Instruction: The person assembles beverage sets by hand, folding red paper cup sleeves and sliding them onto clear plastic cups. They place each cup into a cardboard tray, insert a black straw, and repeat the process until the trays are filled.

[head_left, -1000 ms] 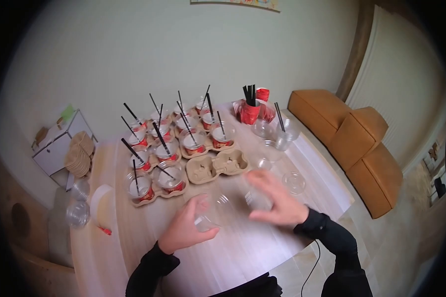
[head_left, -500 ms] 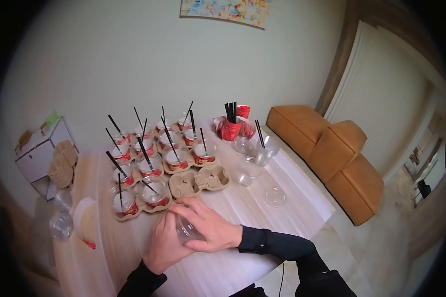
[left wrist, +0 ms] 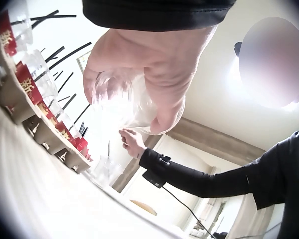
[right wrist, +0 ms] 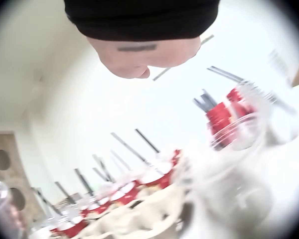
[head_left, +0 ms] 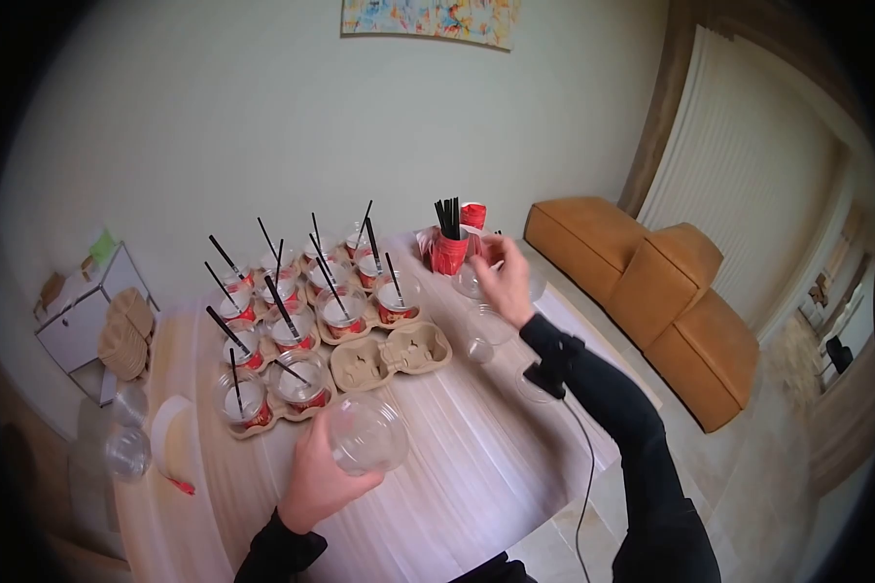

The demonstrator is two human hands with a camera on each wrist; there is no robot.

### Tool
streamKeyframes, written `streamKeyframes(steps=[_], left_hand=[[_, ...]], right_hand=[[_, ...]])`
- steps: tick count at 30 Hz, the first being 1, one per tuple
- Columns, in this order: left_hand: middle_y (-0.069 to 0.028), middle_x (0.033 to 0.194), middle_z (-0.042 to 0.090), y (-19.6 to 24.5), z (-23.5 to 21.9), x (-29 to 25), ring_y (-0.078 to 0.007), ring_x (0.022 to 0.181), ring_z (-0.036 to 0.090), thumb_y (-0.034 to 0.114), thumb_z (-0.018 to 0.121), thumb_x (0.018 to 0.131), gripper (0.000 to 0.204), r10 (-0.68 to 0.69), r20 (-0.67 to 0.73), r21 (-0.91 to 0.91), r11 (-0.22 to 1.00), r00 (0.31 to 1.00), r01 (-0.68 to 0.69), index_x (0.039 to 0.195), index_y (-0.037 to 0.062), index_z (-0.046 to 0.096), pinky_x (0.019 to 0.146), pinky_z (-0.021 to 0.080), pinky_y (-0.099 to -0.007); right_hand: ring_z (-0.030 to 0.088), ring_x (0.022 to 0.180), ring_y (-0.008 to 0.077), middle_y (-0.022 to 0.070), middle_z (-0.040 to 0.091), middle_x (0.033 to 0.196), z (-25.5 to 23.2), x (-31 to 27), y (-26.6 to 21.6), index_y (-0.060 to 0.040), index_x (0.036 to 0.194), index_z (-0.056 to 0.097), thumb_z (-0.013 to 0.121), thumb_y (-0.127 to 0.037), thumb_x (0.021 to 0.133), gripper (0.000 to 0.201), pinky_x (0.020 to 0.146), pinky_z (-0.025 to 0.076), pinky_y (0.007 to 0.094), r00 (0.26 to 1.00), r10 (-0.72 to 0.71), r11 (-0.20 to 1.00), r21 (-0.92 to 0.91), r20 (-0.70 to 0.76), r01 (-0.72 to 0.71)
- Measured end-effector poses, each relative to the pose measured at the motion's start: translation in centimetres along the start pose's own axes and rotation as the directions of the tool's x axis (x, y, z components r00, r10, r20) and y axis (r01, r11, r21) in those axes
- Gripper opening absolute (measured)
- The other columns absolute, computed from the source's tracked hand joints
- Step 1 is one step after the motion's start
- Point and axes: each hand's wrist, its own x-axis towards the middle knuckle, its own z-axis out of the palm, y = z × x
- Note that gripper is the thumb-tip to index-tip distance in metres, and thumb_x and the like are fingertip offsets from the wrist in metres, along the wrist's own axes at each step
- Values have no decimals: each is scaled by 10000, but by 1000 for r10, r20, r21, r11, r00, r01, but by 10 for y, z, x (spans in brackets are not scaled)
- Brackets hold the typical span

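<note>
My left hand (head_left: 323,476) grips a clear plastic cup (head_left: 369,434) above the near part of the table. The cup's round top faces up toward the head camera, and in the left wrist view my fingers curl round its side. At the back right, my right hand (head_left: 506,282) is beside a red cup of black straws (head_left: 449,255). In the right wrist view a thin dark straw (right wrist: 163,74) crosses behind that hand, pinched in its fingers, which are mostly hidden there. To the left stand red cups in clear cups with black straws (head_left: 301,387), set in cardboard carriers (head_left: 416,348).
The front-right carrier has two bare sockets. Clear cups and lids (head_left: 491,325) lie right of the carriers, and more clear lids (head_left: 128,452) sit at the left edge. Stacked carriers (head_left: 124,335) stand far left. A cable (head_left: 585,466) hangs from my right wrist. Orange-brown seats (head_left: 642,291) flank the table.
My two hands came together round the clear cup, then parted. The left hand keeps the cup, while the right hand has moved forward and right to beside the straws.
</note>
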Motion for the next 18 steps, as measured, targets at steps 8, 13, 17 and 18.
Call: streamKeyframes(steps=[8,13,17,18], left_hand=[[-180,1132,637,-1,0,-1,-338,1065,631,218,886,628,797,20,86,-25,1000,996,-18,1292,-1,502,909,509,-416],[-187,1147,637,1,-11,4,-338,1095,629,222,884,633,805,26,78,-17,1000,997,-25,1302,-2,496,945,500,-420],[-182,1163,638,-7,-17,4,-327,1106,632,229,882,646,830,18,46,1,1000,999,-18,1331,-5,476,949,496,-426],[-182,1163,638,-9,-19,3,-327,1106,632,229,882,646,830,-11,27,3,1000,1000,11,1331,-5,476,949,496,-426]], right_hand=[[704,914,391,222,724,979,-2,42,110,-7,1177,691,715,-320,832,466,818,552,476,960,271,741,-621,-69,-254],[686,924,429,236,712,943,-6,45,117,-35,970,747,632,-293,883,296,842,549,504,936,352,723,-626,-32,-293],[682,856,421,236,696,882,-28,50,100,-31,918,738,597,-271,913,278,789,543,506,987,161,763,-636,11,-117],[679,807,416,234,689,852,-32,53,92,-23,917,728,596,-260,926,271,755,539,491,998,59,789,-611,-21,-60]])
